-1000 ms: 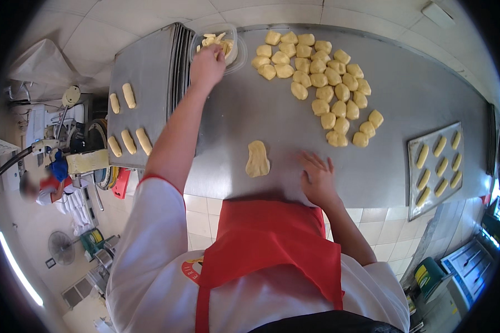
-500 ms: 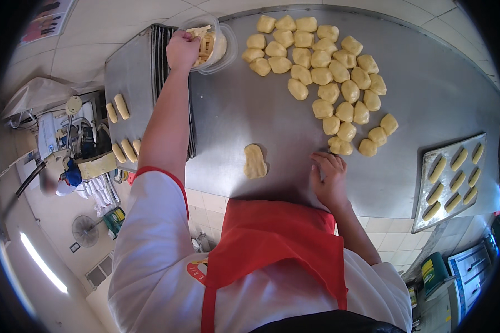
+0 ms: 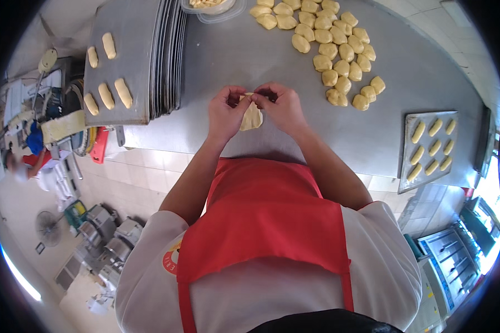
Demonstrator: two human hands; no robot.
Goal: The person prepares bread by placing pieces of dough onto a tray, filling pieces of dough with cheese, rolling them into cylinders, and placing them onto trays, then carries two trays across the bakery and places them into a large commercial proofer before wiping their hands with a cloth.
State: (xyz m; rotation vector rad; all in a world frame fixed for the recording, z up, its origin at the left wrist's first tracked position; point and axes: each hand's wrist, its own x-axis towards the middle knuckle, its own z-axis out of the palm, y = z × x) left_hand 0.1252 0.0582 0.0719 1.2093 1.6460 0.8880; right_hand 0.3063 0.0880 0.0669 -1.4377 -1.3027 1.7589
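Note:
A flat oblong piece of pale yellow dough (image 3: 251, 119) lies on the steel table just in front of me. At its far end, my left hand (image 3: 226, 110) and my right hand (image 3: 283, 106) come together, with thumbs and fingertips pinched on the dough's edge. Both hands are closed, their fingertips nearly touching. Whether any filling sits under the fingers is hidden. Beyond them, at the top edge, a clear plastic tub (image 3: 223, 8) holds pale cut strips and is partly cut off.
Many rounded dough balls (image 3: 323, 36) cover the far right of the steel table (image 3: 216, 55). A stack of trays (image 3: 164, 61) stands at left, with several dough rolls (image 3: 106, 95) on top. Another tray (image 3: 406, 136) with rolls sits near the right edge.
My left hand has left the tub and come back to the dough piece. My right hand has moved left from beside the dough balls to meet it. The view has shifted.

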